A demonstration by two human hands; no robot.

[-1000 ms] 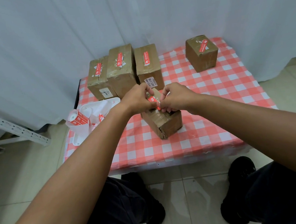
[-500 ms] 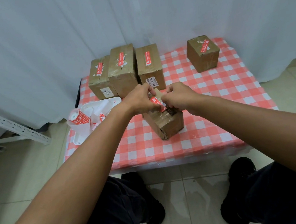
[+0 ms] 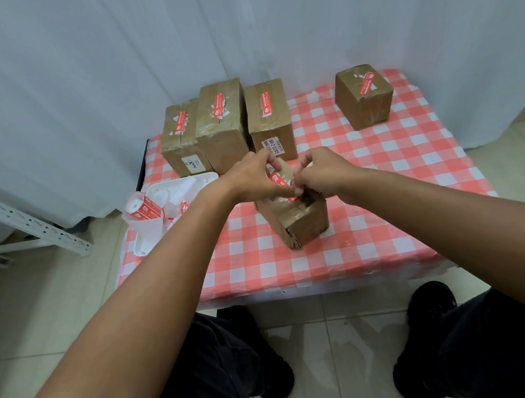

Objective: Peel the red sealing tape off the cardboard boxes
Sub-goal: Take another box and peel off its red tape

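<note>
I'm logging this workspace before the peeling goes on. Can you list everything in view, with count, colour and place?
Cardboard boxes: five, brown; three in a back row, one far right, one in front under the hands.
Red tape: one strip on each box; the front box's strip sits between the hands.
Tablecloth: one, red and white checked, over the table.
Tray: one, white, table's left edge, holding white and red scraps.
Curtain: white, behind.
Metal rack: white, left floor.
Left hand, right hand: both on the front box.
</note>
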